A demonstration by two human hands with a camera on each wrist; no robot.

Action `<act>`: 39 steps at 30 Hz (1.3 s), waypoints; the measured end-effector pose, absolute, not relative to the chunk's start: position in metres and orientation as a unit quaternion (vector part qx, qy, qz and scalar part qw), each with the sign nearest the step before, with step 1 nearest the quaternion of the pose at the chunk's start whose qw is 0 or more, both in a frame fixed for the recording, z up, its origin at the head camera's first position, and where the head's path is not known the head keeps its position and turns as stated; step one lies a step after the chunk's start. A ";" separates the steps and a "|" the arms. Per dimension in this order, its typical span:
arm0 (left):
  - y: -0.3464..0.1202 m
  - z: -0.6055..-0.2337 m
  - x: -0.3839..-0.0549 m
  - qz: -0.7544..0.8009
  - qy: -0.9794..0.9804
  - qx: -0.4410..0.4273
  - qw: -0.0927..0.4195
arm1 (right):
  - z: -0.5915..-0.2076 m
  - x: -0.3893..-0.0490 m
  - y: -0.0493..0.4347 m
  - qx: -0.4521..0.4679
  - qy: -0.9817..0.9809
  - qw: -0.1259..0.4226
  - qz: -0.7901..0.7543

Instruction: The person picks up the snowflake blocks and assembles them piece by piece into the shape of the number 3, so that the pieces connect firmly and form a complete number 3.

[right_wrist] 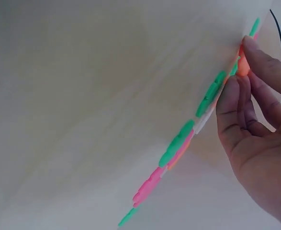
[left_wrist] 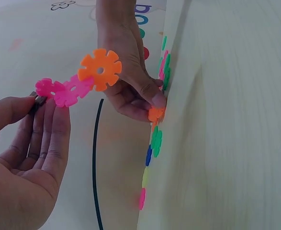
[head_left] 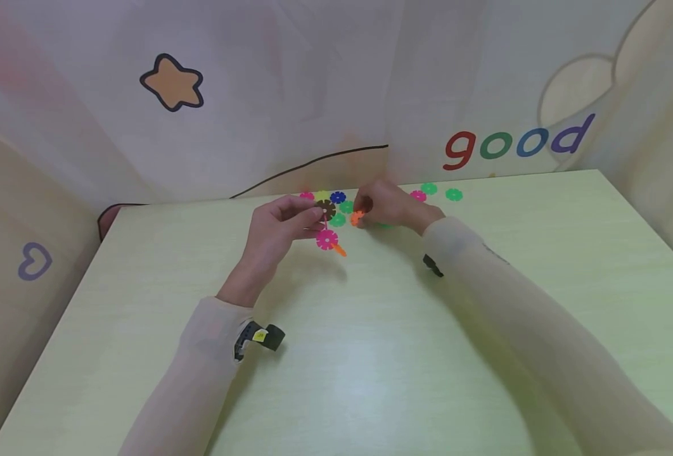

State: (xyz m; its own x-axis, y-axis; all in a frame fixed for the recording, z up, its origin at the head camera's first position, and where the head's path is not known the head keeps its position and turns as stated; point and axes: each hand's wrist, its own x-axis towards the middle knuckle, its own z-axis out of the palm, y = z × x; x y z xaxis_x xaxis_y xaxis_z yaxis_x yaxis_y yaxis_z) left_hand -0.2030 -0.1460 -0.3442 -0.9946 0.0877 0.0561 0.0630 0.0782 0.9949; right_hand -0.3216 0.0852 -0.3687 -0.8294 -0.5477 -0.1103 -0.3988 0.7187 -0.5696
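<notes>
My left hand pinches a dark brown notched plastic disc between thumb and fingers. Joined to it is a short chain of pink discs ending in an orange disc, held up off the table. To its right, at the back of the table, my right hand pinches another orange disc with thumb and fingertips, low at the tabletop among loose discs. In the right wrist view the fingers partly hide this orange disc.
Loose discs line the table's back edge: a blue disc, a green disc, a pink disc and several others. A printed curtain hangs right behind the table. A black wrist camera sticks out at the left cuff.
</notes>
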 end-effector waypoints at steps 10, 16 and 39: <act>-0.143 -0.344 -0.201 0.677 0.734 0.052 0.011 | -0.360 -0.298 0.101 -0.238 0.872 0.104 -0.415; -0.142 -0.344 -0.201 0.683 0.728 0.065 0.019 | -0.344 -0.275 0.107 -0.235 0.810 0.080 -0.532; -0.140 -0.342 -0.199 0.704 0.706 0.073 0.032 | -0.334 -0.252 0.096 -0.308 0.723 -0.027 -0.618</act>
State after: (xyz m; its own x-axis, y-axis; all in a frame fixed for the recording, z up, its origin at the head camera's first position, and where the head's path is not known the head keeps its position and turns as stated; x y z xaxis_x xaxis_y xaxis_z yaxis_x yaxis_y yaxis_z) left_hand -0.1989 -0.1399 -0.3422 -0.9872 0.1484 0.0586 0.0591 -0.0010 0.9982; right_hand -0.2519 0.0960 -0.3337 -0.8083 -0.4132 0.4195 -0.4789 0.0468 -0.8766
